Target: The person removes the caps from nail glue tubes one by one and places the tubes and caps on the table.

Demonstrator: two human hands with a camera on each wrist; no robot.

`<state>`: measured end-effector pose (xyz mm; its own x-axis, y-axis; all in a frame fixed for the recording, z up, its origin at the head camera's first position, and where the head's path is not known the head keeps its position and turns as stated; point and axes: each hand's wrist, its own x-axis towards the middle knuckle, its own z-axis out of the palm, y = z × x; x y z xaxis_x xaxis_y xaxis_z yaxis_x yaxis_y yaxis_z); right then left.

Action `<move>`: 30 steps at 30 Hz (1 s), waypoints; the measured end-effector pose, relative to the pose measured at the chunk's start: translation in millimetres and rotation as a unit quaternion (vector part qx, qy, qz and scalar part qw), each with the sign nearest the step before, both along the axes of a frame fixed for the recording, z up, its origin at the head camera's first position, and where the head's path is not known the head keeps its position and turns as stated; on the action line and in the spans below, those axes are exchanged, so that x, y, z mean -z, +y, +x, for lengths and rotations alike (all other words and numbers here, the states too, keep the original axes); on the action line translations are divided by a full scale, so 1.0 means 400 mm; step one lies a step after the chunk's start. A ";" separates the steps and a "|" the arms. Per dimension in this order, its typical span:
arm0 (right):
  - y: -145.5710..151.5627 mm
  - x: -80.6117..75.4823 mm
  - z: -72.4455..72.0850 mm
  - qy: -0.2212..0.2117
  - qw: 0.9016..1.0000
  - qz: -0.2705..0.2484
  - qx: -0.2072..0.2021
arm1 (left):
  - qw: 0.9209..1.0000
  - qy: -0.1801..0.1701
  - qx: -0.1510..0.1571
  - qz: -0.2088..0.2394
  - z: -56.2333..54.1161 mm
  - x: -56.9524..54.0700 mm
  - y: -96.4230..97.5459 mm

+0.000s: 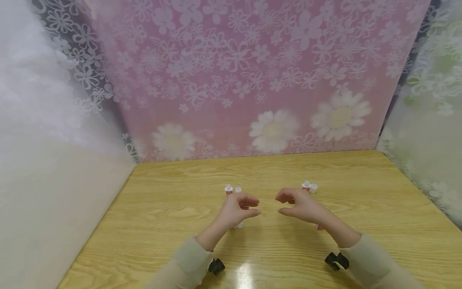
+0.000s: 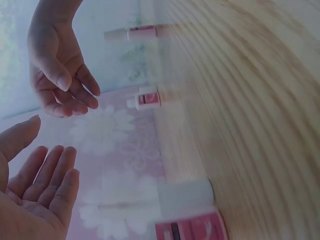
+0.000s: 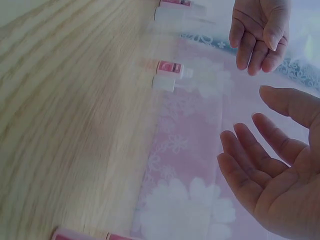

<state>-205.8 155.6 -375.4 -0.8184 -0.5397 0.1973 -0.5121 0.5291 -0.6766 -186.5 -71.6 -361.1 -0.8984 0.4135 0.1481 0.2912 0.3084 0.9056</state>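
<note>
In the head view my left hand (image 1: pixel 236 208) and right hand (image 1: pixel 303 205) hover above the wooden table, facing each other with a gap between them. Both hold nothing; their fingers are relaxed and slightly bent. Beyond the left hand stands a small bottle (image 1: pixel 229 190) with a pink-red label and white top, a white cap (image 1: pixel 238 189) beside it. A similar bottle (image 1: pixel 306 186) and white cap (image 1: pixel 313 188) stand beyond the right hand. Nearer, the left hand and right forearm partly hide more such items, including a pink-labelled bottle (image 2: pixel 192 227) by a white cap (image 2: pixel 186 197).
The wooden table (image 1: pixel 173 237) meets a pink flowered backdrop (image 1: pixel 223 80) at the back. Pale side panels stand at left (image 1: pixel 72 160) and right (image 1: pixel 429 140). Black wrist devices (image 1: pixel 216 266) show below both sleeves.
</note>
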 end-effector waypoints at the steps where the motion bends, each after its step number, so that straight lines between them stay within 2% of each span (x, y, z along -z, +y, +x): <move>1: 0.006 0.000 0.001 0.002 1.000 -0.001 0.001 | 1.000 -0.001 -0.001 0.000 -0.003 0.006 0.007; 7: 0.043 -0.009 0.008 0.008 1.000 -0.006 0.020 | 1.000 0.015 -0.020 -0.003 -0.036 0.066 0.054; 12: 0.071 -0.015 0.018 0.007 0.999 0.000 0.037 | 0.999 0.031 -0.022 -0.001 -0.041 0.084 0.101; 20: 0.122 -0.014 0.034 0.007 0.998 0.022 0.066 | 1.000 0.004 -0.004 0.013 -0.041 0.113 0.184; 30: 0.185 -0.005 0.043 0.006 0.995 0.032 0.094 | 0.999 -0.041 -0.025 0.016 -0.050 0.138 0.257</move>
